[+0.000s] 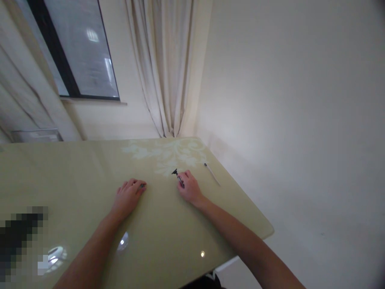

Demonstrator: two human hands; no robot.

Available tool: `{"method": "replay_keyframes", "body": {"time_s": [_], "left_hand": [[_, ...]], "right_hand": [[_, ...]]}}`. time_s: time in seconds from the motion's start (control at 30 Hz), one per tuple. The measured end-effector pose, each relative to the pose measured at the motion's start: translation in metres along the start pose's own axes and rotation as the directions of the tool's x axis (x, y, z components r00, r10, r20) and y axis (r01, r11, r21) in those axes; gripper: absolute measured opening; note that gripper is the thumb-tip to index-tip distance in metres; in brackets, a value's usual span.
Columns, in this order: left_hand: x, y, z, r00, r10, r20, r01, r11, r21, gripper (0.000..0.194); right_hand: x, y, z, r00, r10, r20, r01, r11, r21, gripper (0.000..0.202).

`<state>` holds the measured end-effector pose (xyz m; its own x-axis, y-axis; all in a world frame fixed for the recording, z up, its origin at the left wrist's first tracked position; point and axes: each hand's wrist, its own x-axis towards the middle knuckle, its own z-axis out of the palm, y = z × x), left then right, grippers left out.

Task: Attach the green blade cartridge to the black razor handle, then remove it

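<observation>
While the right hand (189, 189) rests (razor (175, 172) held), table edges (238, 192) lie apart.

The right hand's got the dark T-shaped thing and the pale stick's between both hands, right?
Not quite: the head view shows the pale stick on the table, to the right of the right hand, which does hold the dark T-shaped thing.

No lettering, label or number can be read.

Tabletop (156, 224): glossy, smooth. Curtain (168, 60): matt cloth. Window pane (81, 48): reflective glass. Razor-like tool (175, 172): plastic-looking.
</observation>
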<state>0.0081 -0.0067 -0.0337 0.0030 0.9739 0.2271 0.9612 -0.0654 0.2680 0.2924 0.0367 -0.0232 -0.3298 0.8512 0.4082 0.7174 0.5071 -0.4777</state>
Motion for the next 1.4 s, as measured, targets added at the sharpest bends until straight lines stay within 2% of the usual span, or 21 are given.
{"method": "replay_keyframes", "body": {"time_s": [0.17, 0.3, 0.4, 0.47, 0.53, 0.6, 0.7, 0.83, 0.9, 1.0, 1.07, 1.13, 1.3, 1.4], "left_hand": [[0.002, -0.003, -0.002, 0.998, -0.055, -0.021, 0.056, 0.997, 0.046, 0.039], [-0.002, -0.005, -0.003, 0.998, -0.058, -0.035, 0.060, 0.995, 0.082, 0.040], [-0.004, -0.002, -0.005, 0.998, -0.063, -0.029, 0.066, 0.993, 0.099, 0.039], [-0.004, 0.000, -0.006, 0.998, -0.065, -0.024, 0.067, 0.992, 0.107, 0.038], [-0.004, 0.001, -0.008, 0.998, -0.066, -0.022, 0.068, 0.992, 0.110, 0.038], [-0.004, 0.001, -0.009, 0.997, -0.072, -0.025, 0.074, 0.992, 0.105, 0.038], [-0.004, 0.004, -0.011, 0.996, -0.075, -0.050, 0.080, 0.991, 0.104, 0.037], [-0.007, 0.021, -0.010, 0.992, 0.001, -0.129, 0.011, 0.995, 0.099, 0.036], [-0.010, 0.035, -0.007, 0.990, 0.066, -0.128, -0.053, 0.993, 0.103, 0.038], [-0.013, 0.050, 0.000, 0.989, 0.137, -0.055, -0.130, 0.984, 0.118, 0.039], [-0.014, 0.053, 0.004, 0.990, 0.142, -0.007, -0.140, 0.984, 0.109, 0.037], [-0.014, 0.050, 0.006, 0.991, 0.135, 0.020, -0.136, 0.986, 0.091, 0.036], [-0.012, 0.041, 0.005, 0.990, 0.136, 0.030, -0.138, 0.988, 0.062, 0.034], [-0.011, 0.039, 0.004, 0.991, 0.131, 0.031, -0.132, 0.989, 0.059, 0.035]], "right_hand": [[0.025, -0.045, 0.040, 0.995, 0.014, 0.099, -0.017, 0.999, 0.034, 0.023], [0.044, -0.077, 0.068, 0.991, 0.071, 0.111, -0.075, 0.997, 0.031, 0.023], [0.048, -0.088, 0.079, 0.987, 0.085, 0.135, -0.089, 0.996, 0.020, 0.023], [0.046, -0.086, 0.077, 0.990, 0.064, 0.129, -0.068, 0.997, 0.022, 0.023], [0.043, -0.073, 0.065, 0.995, 0.048, 0.092, -0.049, 0.999, 0.009, 0.026], [0.040, -0.050, 0.043, 0.997, 0.060, 0.048, -0.058, 0.997, -0.041, 0.027], [0.033, 0.000, -0.004, 0.980, 0.184, -0.075, -0.195, 0.963, -0.186, 0.023], [0.014, 0.067, -0.060, 0.930, 0.315, -0.189, -0.356, 0.902, -0.244, 0.026], [0.005, 0.088, -0.075, 0.914, 0.367, -0.171, -0.400, 0.882, -0.248, 0.025], [-0.001, 0.097, -0.080, 0.936, 0.343, -0.084, -0.353, 0.908, -0.225, 0.024], [0.000, 0.089, -0.073, 0.954, 0.297, -0.025, -0.297, 0.935, -0.195, 0.026], [0.006, 0.070, -0.058, 0.970, 0.242, 0.021, -0.236, 0.959, -0.159, 0.024], [0.027, 0.004, -0.006, 0.987, 0.120, 0.109, -0.112, 0.991, -0.074, 0.025], [0.038, -0.028, 0.021, 0.985, 0.083, 0.152, -0.070, 0.994, -0.089, 0.025]]}}
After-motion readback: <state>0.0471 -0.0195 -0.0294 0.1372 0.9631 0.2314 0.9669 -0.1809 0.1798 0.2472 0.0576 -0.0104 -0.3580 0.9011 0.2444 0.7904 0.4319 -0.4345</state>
